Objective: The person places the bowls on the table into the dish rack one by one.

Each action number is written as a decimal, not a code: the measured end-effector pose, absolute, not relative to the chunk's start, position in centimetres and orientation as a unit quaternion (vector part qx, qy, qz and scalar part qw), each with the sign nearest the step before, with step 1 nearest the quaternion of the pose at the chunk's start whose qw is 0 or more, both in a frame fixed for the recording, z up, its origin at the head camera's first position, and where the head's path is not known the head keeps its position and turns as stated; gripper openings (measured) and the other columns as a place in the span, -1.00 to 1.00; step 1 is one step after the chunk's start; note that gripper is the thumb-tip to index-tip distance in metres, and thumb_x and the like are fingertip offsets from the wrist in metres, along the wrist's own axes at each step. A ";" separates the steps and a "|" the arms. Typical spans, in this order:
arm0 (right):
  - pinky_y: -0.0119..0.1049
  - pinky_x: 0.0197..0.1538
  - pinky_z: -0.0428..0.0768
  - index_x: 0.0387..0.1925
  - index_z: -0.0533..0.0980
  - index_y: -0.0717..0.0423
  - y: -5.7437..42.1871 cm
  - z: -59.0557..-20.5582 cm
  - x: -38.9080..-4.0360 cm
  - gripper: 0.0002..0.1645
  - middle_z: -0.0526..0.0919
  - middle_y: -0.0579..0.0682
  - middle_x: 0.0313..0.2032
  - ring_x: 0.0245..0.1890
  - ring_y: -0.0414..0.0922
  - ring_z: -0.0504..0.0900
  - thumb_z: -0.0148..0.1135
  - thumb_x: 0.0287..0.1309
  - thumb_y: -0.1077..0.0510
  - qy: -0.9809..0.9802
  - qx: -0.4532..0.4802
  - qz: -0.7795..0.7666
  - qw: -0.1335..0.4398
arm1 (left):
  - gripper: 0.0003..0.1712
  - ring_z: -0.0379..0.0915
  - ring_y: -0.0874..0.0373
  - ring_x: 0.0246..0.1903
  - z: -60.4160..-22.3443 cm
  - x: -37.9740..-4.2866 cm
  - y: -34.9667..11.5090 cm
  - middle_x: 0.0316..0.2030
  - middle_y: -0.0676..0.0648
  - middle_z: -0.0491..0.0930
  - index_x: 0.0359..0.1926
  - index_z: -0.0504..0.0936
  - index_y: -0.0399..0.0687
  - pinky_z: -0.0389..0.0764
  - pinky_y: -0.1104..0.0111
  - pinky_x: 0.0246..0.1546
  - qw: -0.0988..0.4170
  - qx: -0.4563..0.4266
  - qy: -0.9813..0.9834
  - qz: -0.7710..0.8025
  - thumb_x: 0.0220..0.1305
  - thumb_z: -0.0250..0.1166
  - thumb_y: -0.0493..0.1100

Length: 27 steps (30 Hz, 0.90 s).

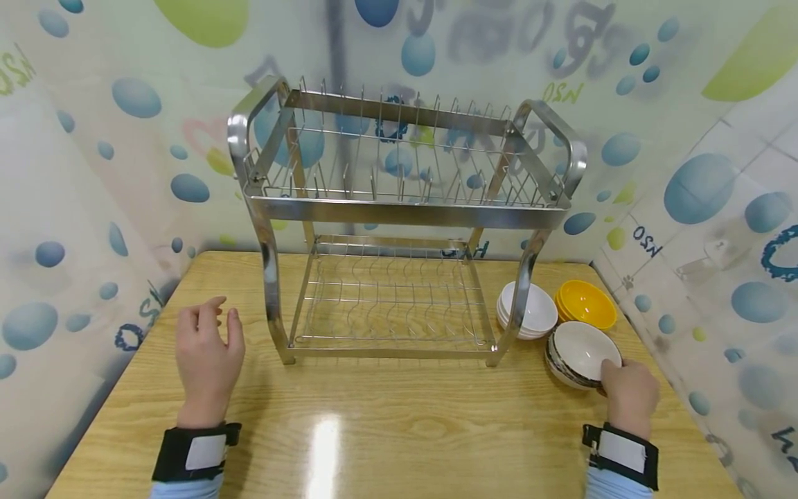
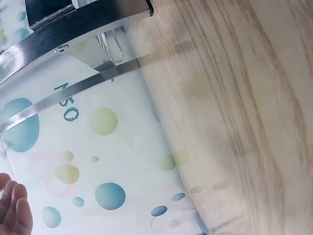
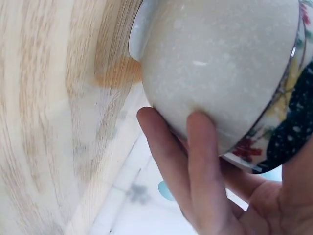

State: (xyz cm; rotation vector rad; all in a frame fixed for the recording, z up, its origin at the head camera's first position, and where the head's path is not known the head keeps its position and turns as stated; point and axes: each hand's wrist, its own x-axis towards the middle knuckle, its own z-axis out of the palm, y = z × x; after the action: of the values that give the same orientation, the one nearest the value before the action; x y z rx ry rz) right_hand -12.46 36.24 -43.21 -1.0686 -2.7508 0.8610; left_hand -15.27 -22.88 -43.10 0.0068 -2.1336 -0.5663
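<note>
At the table's right side, my right hand (image 1: 631, 396) grips a white bowl with a dark patterned rim (image 1: 586, 350), thumb at its rim. The right wrist view shows fingers (image 3: 203, 161) against the speckled outside of this patterned bowl (image 3: 210, 73), below a floral band. Another rim seems to show under it; whether it is a separate bowl I cannot tell. Plain white bowls (image 1: 536, 312) and yellow bowls (image 1: 587, 303) stand stacked just behind. Left of the metal dish rack (image 1: 399, 353), my left hand (image 1: 208, 357) hovers with loosely bent fingers and holds nothing.
Two wire tiers make up the dish rack, its upper tier (image 1: 405, 213) raised on curved side legs. Under everything lies a wood-grain table (image 1: 399, 430). Bubble-patterned sheeting (image 1: 137, 173) hangs behind and along both sides.
</note>
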 end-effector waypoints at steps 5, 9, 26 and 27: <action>-0.04 -0.27 0.38 0.09 0.36 0.58 36.0 -43.2 -12.5 -0.39 0.65 0.37 -0.46 -0.47 0.18 0.64 -0.17 0.27 0.09 -0.885 -0.350 0.305 0.040 | -0.71 0.36 -0.18 -0.39 -43.0 -15.1 -22.7 -0.29 -0.38 0.38 -0.06 0.50 -0.44 0.37 0.06 -0.39 0.452 0.002 -0.860 -0.237 0.29 0.15 -0.28; -0.04 -0.27 0.41 0.13 0.34 0.56 35.8 -43.1 -12.6 -0.38 0.61 0.45 -0.30 -0.52 0.12 0.64 -0.20 0.30 0.08 -0.880 -0.354 0.314 0.043 | -0.72 0.37 -0.19 -0.38 -43.0 -15.1 -22.5 -0.29 -0.38 0.39 -0.06 0.50 -0.44 0.38 0.06 -0.39 0.456 0.003 -0.856 -0.243 0.27 0.17 -0.31; 0.25 -0.03 0.44 0.12 0.39 0.49 35.4 -43.1 -12.8 -0.37 0.45 0.49 0.05 0.01 0.41 0.40 -0.28 0.38 0.02 -0.891 -0.365 0.254 0.093 | -0.67 0.37 -0.19 -0.34 -42.1 -15.3 -21.4 -0.27 -0.37 0.37 -0.04 0.49 -0.42 0.38 0.12 -0.34 0.453 -0.013 -0.852 -0.262 0.37 0.08 -0.19; 0.25 -0.05 0.44 0.12 0.39 0.48 35.4 -43.0 -12.8 -0.37 0.46 0.49 0.04 0.00 0.40 0.40 -0.28 0.39 0.01 -0.890 -0.366 0.253 0.098 | -0.68 0.37 -0.19 -0.35 -42.0 -15.4 -21.3 -0.27 -0.38 0.37 -0.05 0.50 -0.42 0.37 0.12 -0.34 0.458 -0.014 -0.849 -0.264 0.36 0.09 -0.20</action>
State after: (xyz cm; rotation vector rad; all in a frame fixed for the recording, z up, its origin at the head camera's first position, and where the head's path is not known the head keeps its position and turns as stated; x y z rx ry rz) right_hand -12.82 35.37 -43.04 -1.0821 -2.6360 0.7484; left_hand -15.39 -21.31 -42.03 -0.0355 -2.0902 -0.6491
